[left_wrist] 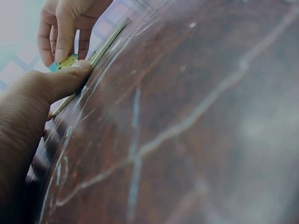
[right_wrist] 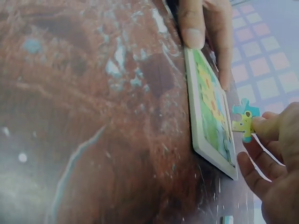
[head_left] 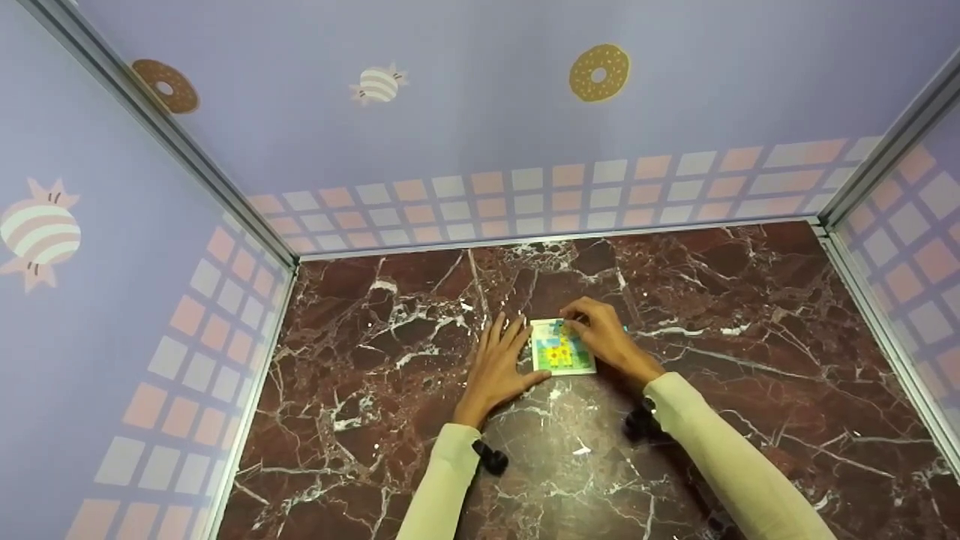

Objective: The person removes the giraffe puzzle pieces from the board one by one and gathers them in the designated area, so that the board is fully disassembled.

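Note:
A small jigsaw puzzle board (head_left: 559, 356) with a white frame lies flat on the table, its picture mostly green with a yellow animal. My left hand (head_left: 497, 367) rests at its left side, fingers spread and the thumb touching the near left corner. Over the far right part of the board, my right hand (head_left: 604, 334) pinches a blue and yellow puzzle piece (right_wrist: 245, 120) between thumb and fingers. In the right wrist view, that piece is held apart from the board surface. The left wrist view shows the piece partly hidden behind the left thumb.
The table (head_left: 360, 450) has a dark red marble pattern with white veins. A small blue bit (head_left: 626, 328) shows beside the right hand, mostly hidden. Patterned lilac panels (head_left: 480, 97) stand at the back and both sides, with metal rails along their edges.

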Available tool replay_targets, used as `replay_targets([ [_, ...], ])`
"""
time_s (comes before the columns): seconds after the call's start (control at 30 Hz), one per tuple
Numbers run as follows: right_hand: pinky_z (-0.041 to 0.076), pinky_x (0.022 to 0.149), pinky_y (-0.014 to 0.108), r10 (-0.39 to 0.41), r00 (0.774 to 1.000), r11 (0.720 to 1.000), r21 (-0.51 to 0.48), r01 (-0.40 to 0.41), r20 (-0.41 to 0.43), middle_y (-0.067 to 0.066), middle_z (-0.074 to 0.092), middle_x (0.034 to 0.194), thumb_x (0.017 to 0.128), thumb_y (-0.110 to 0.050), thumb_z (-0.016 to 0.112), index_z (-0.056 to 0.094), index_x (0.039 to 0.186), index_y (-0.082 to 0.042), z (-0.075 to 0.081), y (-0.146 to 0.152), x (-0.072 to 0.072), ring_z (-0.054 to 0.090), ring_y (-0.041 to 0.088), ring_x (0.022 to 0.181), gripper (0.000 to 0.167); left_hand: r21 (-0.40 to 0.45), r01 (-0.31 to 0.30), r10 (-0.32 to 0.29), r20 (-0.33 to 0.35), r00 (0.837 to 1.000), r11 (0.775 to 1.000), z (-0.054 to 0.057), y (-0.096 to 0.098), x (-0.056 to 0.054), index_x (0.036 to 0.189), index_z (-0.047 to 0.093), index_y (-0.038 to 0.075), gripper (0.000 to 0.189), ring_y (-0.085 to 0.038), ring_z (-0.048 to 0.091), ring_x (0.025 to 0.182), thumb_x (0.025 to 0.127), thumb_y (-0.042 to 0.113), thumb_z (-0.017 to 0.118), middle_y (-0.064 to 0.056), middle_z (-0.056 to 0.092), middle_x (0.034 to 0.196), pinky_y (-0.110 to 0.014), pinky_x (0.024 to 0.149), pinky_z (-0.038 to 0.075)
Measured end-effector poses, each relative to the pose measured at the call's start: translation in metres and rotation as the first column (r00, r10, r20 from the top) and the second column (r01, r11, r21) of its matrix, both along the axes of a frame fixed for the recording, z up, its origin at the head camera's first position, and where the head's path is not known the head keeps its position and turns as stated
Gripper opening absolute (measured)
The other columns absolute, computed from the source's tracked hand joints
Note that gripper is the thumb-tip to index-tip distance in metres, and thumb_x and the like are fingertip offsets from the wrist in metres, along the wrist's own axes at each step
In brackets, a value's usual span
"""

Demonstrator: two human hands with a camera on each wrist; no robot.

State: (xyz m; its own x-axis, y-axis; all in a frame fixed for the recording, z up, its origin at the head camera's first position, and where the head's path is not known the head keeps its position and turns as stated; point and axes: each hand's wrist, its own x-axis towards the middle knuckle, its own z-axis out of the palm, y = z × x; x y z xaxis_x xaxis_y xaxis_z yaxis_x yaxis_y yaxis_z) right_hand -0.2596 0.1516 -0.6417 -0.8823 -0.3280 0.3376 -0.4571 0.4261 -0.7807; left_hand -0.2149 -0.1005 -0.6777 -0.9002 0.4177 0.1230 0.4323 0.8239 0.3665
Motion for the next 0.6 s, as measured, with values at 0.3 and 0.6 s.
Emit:
replay_targets([
  [0.3, 0.060, 0.086, 0.024, -0.069, 0.997, 0.996, -0.058, 0.070, 0.017, 0.015, 0.078, 0.101, 0.096, 0.008, 0.079, 0.080, 0.107, 0.006, 0.001, 0.025, 0.007, 0.074, 0.031, 0.093, 0.011, 0.024, 0.003, -0.003, 0.018, 1.000, 1.000, -0.001, 0.000, 0.001, 0.170, 0.046, 0.016, 0.100, -0.038, 0.013, 0.170, 0.094, 0.077, 0.067, -0.006, 0.032, 0.181, -0.061, 0.137, 0.008],
  [0.6, 0.056, 0.081, 0.012, -0.148, 0.988, 0.984, -0.093, 0.150, 0.033, 0.017, 0.079, 0.101, 0.094, 0.010, 0.080, 0.080, 0.106, 0.006, 0.000, 0.063, 0.015, 0.073, 0.021, 0.087, 0.013, 0.007, -0.003, 0.003, 0.004, 1.000, 1.000, -0.002, 0.000, 0.000, 0.169, 0.046, 0.016, 0.100, -0.037, 0.014, 0.170, 0.093, 0.077, 0.069, -0.006, 0.032, 0.181, -0.061, 0.137, 0.008],
])
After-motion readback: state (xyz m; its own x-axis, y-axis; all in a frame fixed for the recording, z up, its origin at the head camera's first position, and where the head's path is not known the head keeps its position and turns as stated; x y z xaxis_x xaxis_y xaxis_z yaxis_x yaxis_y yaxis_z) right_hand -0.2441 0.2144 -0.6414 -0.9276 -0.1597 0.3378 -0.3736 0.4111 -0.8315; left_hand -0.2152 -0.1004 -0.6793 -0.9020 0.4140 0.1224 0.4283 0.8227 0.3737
